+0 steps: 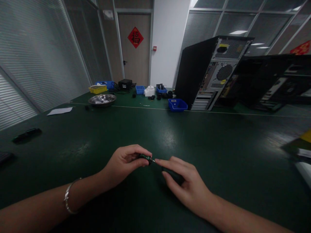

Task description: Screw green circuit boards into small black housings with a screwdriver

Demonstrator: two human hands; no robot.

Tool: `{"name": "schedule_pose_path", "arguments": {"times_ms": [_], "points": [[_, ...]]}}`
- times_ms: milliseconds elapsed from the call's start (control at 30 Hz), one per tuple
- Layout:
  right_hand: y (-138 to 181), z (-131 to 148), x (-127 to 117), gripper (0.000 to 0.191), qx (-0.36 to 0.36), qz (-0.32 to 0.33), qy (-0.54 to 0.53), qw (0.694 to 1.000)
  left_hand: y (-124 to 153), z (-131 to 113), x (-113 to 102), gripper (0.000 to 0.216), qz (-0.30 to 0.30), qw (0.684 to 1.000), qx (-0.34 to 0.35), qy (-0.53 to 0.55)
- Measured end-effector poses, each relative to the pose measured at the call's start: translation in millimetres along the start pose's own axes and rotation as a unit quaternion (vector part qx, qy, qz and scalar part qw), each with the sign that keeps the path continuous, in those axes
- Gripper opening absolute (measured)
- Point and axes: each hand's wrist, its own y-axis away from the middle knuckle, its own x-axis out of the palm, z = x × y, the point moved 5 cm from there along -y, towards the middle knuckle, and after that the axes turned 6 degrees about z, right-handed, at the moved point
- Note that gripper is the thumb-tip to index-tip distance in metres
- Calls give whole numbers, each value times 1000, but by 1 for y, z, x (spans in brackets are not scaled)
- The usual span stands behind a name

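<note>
— Hands first: where are ours, and what have we got?

— Our left hand (pixel 126 163) pinches a small dark-green part (pixel 145 157) between thumb and curled fingers, closed tight on it, low over the near middle of the table (pixel 218 139). We judge the pinch keeps it steady so its tip points right.

— And the right hand (pixel 187 184)?

— Its fingers lie loosely spread, holding nothing; the forefinger tip meets the part's tip, or nearly so. We cannot tell which.

— Room around us?

— Plenty. Green surface lies bare to both sides and ahead. A black bar (pixel 26 135) sits well left, near that edge. Far back stand a steel bowl (pixel 102 100), a blue bin (pixel 177 105) and a PC case (pixel 209 72), all well apart from our hands. Something blurred and yellow (pixel 305 137) crowds the right edge.
</note>
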Motion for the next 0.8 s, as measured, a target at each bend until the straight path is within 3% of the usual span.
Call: {"name": "schedule_pose_path", "arguments": {"times_ms": [167, 467, 800], "points": [[0, -1, 0, 36, 12, 3, -2, 1000, 2, -6, -1, 18, -1, 995, 48, -89], [0, -1, 2, 35, 9, -17, -12, 1000, -1, 0, 2, 21, -27, 994, -12, 103], [-3, 0, 2, 35, 16, -8, -26, 1000, -2, 1, 3, 18, -41, 991, -33, 125]]}}
